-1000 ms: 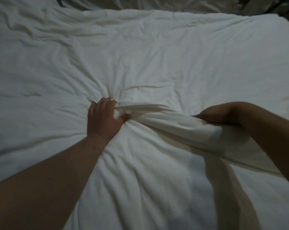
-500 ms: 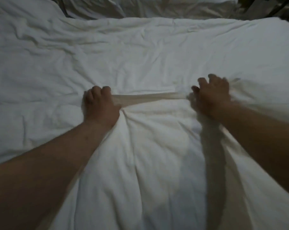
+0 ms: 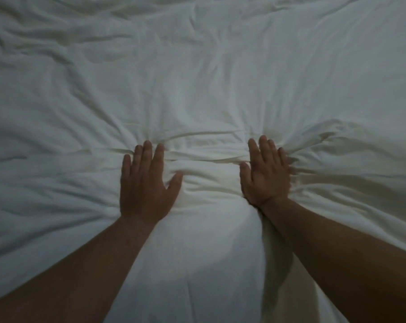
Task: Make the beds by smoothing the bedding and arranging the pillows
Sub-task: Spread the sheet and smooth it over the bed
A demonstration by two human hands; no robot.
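head | white bedding is filling the view | its creased fold is running left-to-right between the 2 hands | left hand is pressing flat, fingers straight, thumb spread | right hand is pressing flat, fingers straight, close together

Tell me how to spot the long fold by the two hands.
A white blanket fills the whole picture. Low in the middle, the left hand and the right hand press flat on it. The fold is the raised ridge running straight across between them; other creases fan outward instead.
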